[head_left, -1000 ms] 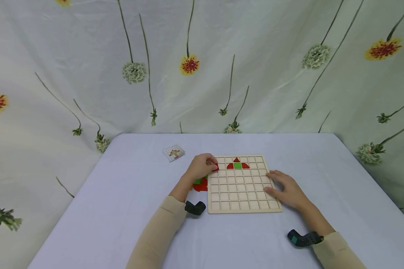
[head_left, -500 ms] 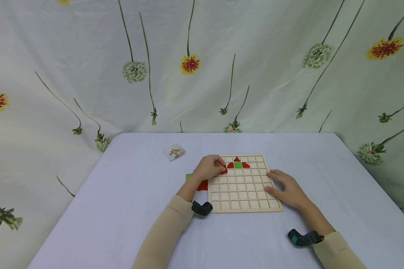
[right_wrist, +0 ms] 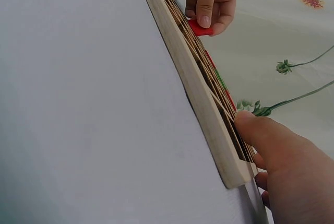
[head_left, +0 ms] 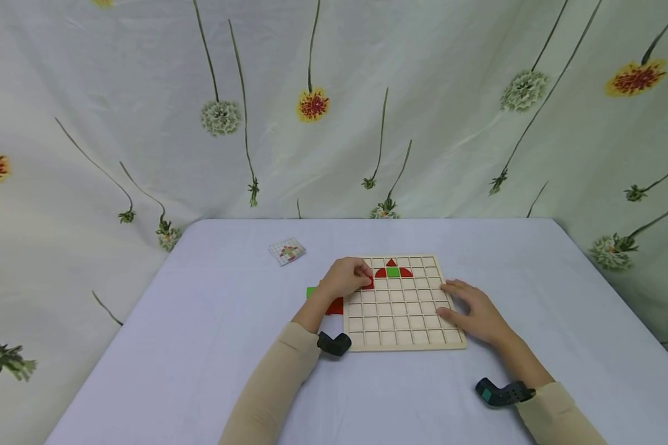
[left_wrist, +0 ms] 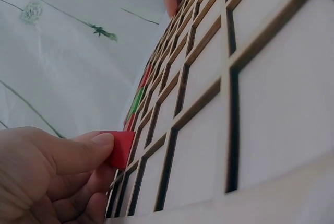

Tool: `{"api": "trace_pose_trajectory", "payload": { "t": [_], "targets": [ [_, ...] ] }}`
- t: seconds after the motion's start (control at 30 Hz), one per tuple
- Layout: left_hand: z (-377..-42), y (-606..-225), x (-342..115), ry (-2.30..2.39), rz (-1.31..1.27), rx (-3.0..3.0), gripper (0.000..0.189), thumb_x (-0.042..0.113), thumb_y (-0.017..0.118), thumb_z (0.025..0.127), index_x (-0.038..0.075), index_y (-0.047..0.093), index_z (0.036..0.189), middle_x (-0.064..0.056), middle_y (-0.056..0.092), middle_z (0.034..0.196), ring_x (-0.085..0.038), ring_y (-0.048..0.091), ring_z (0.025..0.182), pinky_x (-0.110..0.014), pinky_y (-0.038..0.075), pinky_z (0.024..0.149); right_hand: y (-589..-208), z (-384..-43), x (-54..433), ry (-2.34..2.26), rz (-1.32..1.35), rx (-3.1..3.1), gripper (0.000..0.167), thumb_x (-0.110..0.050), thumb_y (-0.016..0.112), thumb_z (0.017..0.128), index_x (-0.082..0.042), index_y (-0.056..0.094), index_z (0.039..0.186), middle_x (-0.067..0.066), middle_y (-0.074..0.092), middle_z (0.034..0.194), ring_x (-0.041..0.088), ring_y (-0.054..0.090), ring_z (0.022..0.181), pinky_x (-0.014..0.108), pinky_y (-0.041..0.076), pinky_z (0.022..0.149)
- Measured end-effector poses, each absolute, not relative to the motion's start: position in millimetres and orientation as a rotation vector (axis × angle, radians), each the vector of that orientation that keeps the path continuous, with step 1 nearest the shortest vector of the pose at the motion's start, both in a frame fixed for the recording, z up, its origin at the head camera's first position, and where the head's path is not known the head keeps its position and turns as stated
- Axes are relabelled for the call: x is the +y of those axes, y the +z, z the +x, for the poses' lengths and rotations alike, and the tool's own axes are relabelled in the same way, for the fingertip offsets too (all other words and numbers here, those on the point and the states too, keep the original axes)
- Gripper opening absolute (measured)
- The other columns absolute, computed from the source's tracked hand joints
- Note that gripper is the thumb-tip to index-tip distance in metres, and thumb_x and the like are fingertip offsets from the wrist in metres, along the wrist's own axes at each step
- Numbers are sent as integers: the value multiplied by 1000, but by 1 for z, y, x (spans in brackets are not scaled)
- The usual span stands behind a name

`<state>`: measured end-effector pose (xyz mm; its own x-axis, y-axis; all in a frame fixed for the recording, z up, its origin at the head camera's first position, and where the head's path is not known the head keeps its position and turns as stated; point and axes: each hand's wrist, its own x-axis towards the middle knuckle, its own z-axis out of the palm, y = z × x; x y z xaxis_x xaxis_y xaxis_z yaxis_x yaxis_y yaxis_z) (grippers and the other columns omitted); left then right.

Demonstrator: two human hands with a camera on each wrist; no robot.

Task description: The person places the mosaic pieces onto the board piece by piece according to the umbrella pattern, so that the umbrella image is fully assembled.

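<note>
My left hand (head_left: 345, 278) pinches a red square tile (left_wrist: 122, 149) between thumb and fingers, low over the upper left cells of a wooden grid board (head_left: 401, 324). Right of that tile, pieces sit in the board's cells: a green square (head_left: 393, 272) with a red rounded piece (head_left: 406, 272) on either side and a red triangle (head_left: 391, 262) above. My right hand (head_left: 473, 312) rests at the board's right edge, thumb on the rim and fingers spread. In the right wrist view, the thumb (right_wrist: 261, 130) lies on the frame near a corner.
Loose red pieces (head_left: 335, 306) and a green piece (head_left: 310, 292) lie left of the board, partly hidden by the left forearm. A small pattern card (head_left: 287, 252) lies farther back on the white-covered table (head_left: 200, 346). A flowered cloth (head_left: 451, 123) hangs behind.
My left hand has moved right from the board's left edge with the red tile, which now lies flatter over the cells. The right hand has stayed in place.
</note>
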<state>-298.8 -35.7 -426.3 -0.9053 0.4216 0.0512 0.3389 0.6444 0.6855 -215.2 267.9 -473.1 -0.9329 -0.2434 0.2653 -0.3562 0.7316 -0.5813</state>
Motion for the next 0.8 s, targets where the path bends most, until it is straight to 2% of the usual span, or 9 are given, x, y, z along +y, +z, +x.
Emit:
{"api": "trace_pose_trajectory", "payload": {
  "t": [0.37,0.6,0.8],
  "targets": [
    [-299,-429,-35,1026,632,2790,8,12,71,90,10,74,97,0,68,93,-19,61,93,-34,49,83,-473,-215,268,995,497,-2750,57,-33,70,88,1,57,132,25,49,139,47,35,134,65,25,105],
    [-295,-431,-35,1036,625,2792,13,11,71,90,8,75,101,-3,70,95,-21,62,94,-36,49,83,-473,-215,268,989,483,-2764,58,-34,70,88,0,57,133,25,48,140,47,34,134,65,24,105],
    [-293,-432,-34,994,613,2821,16,10,71,90,7,77,104,-7,71,105,-24,62,104,-36,50,87,-474,-216,268,975,477,-2769,58,-35,70,88,0,57,133,25,49,140,47,34,134,65,25,105]
  ]
}}
